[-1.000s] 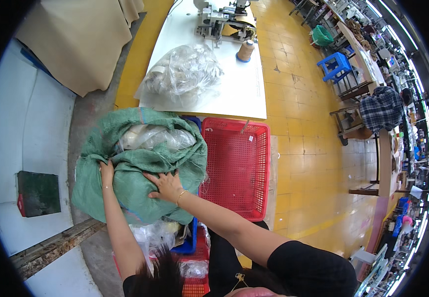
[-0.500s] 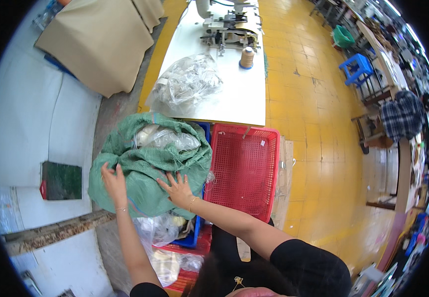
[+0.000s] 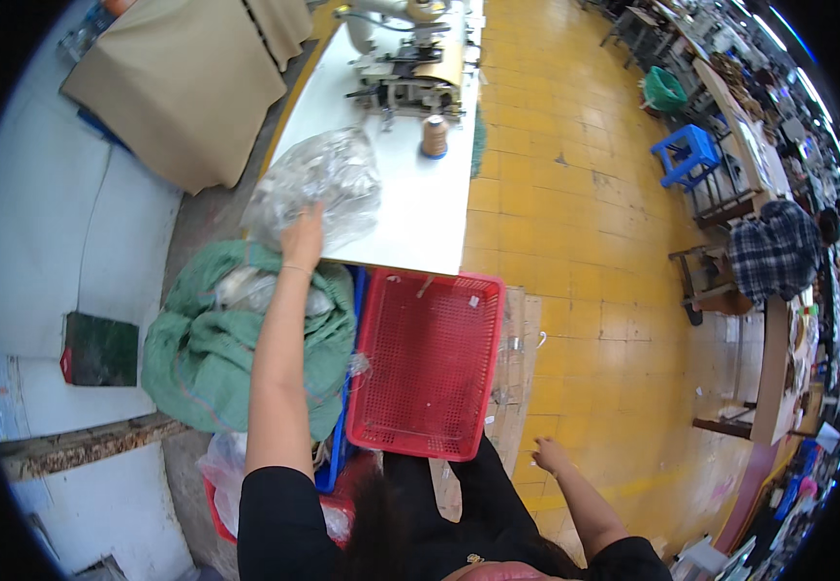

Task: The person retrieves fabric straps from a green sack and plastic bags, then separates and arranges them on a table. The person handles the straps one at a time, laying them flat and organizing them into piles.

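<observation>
One bag (image 3: 338,179) near table edge (image 3: 401,262)

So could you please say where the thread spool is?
In the head view, the thread spool stands on the white table, right of the clear bag, by the sewing machine.

I've got translucent greyish bag (image 3: 347,179), white counter (image 3: 420,218), tan spool (image 3: 435,137) upper middle; green sack (image 3: 202,378) left of centre; red basket (image 3: 430,363) mid-frame; yellow floor (image 3: 594,339), blue stool (image 3: 693,148), dark plaid shirt (image 3: 777,254) toward the right.
</observation>
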`<action>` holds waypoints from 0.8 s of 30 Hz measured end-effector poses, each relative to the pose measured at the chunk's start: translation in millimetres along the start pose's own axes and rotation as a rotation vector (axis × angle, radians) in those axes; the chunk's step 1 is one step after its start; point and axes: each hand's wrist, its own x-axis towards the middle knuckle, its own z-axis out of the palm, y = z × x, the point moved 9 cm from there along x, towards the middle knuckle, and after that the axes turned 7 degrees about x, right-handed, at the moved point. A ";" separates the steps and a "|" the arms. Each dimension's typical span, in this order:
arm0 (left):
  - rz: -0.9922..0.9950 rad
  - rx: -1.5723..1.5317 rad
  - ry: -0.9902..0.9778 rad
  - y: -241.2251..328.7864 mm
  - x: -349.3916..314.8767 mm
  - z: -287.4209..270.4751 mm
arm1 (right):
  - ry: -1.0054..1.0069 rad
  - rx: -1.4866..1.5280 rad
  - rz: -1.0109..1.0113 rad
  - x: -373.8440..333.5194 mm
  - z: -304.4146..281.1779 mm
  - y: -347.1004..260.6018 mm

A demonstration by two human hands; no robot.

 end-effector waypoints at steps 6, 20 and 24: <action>-0.080 -0.267 -0.022 -7.0 11.8 14.1 | -0.054 0.185 0.324 -75.0 20.0 107.2; -0.336 -1.251 0.265 -24.8 44.2 -259.4 | -0.084 0.607 -0.293 -12.4 -51.5 -25.0; -0.286 -1.149 0.078 42.7 -26.7 -360.0 | 0.099 0.560 -0.068 38.8 -72.8 109.7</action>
